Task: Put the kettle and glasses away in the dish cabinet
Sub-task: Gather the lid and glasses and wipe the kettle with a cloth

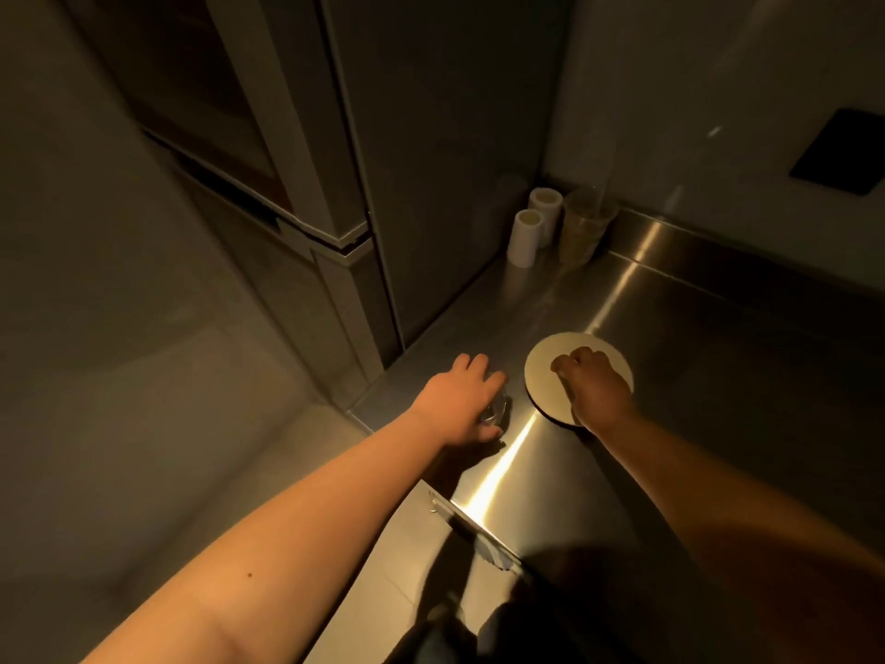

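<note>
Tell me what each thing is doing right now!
left hand: lies over a clear glass, which stands on the steel counter
right hand: curled, on the round mat
two white rolls: upright in the corner
plastic cup: upright beside the rolls

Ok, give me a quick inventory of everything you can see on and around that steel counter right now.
steel counter: one, silver, right half of view
round mat: one, pale, on the counter, partly under the right hand
clear glass: one, transparent, near the counter's left edge, mostly hidden under the left hand
white rolls: two, white, upright in the far counter corner
clear plastic cup: one, transparent with a pale tint, right of the rolls
tall cabinet: one, grey, left of the counter
dark panel: one, black, on the right wall
left hand: one, fingers curved over the glass
right hand: one, curled, over the mat
</note>
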Demonstrator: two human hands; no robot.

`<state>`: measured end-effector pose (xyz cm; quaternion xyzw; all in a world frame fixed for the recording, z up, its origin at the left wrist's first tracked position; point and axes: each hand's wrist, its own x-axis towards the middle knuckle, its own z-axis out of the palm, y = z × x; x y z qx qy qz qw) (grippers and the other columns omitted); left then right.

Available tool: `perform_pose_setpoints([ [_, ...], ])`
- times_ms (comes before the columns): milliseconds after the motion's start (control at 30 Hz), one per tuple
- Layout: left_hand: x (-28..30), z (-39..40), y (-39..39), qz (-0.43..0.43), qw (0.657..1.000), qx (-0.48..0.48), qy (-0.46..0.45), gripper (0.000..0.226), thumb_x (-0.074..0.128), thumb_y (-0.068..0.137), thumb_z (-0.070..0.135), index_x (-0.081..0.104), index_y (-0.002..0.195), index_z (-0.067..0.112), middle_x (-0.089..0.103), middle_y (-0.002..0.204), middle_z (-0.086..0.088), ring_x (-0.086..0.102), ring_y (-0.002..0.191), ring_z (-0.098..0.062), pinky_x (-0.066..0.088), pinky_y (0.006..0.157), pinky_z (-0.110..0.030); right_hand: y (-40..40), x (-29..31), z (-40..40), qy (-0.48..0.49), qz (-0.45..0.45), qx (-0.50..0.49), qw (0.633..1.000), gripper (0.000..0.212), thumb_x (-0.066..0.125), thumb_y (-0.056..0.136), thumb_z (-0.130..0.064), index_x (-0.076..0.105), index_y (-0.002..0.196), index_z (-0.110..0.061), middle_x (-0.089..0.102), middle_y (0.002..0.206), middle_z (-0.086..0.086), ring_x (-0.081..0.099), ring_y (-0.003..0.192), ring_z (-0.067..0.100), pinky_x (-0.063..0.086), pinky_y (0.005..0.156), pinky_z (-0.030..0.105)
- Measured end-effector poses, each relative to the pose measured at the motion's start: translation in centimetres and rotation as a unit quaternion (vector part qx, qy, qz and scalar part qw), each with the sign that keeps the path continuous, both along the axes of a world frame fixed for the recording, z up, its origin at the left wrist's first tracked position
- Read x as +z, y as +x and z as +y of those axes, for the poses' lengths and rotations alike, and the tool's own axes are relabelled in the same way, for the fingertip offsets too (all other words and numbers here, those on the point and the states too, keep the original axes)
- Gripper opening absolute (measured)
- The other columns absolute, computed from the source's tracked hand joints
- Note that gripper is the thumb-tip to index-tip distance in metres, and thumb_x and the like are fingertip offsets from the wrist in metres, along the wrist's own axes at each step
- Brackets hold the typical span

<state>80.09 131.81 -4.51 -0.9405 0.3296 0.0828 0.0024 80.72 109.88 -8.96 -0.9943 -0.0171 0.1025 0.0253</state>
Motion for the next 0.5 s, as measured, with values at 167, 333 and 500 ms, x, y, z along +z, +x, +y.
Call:
perform_pose_setpoints([
  [167, -0.7, 0.3, 0.6, -0.007, 0.999, -0.050, 0.013, 0.074, 0.060, 0.084, 0.050, 0.028, 0.143, 0.017, 0.032, 0.141, -0.014, 0.034, 0.123, -0.030, 0.047, 0.085, -0.039, -0.4, -0.4, 1.0, 0.032, -0.009, -0.040, 0.999, 0.061, 0.061, 0.080, 0.000, 0.043, 0.134, -0.021, 0.041, 0.134, 0.011, 0.038, 0.122, 0.030, 0.047, 0.091, 0.039],
  [333, -1.6, 0.6, 0.7, 0.002, 0.997, -0.074, 0.014, 0.073, 0.061, 0.084, 0.048, 0.029, 0.142, 0.018, 0.032, 0.141, -0.013, 0.034, 0.123, -0.030, 0.048, 0.087, -0.039, -1.3, -0.8, 2.2, 0.026, -0.001, -0.044, 0.999, 0.061, 0.061, 0.081, -0.001, 0.042, 0.135, -0.021, 0.041, 0.134, 0.011, 0.039, 0.122, 0.029, 0.047, 0.093, 0.039],
  [500, -2.1, 1.5, 1.2, -0.002, 0.997, -0.071, 0.014, 0.072, 0.061, 0.084, 0.049, 0.029, 0.141, 0.019, 0.032, 0.142, -0.011, 0.034, 0.124, -0.029, 0.048, 0.088, -0.037, -2.1, -0.8, 2.6, 0.030, -0.006, -0.060, 0.998, 0.059, 0.059, 0.081, 0.000, 0.043, 0.134, -0.020, 0.040, 0.133, 0.011, 0.038, 0.122, 0.029, 0.047, 0.089, 0.039],
])
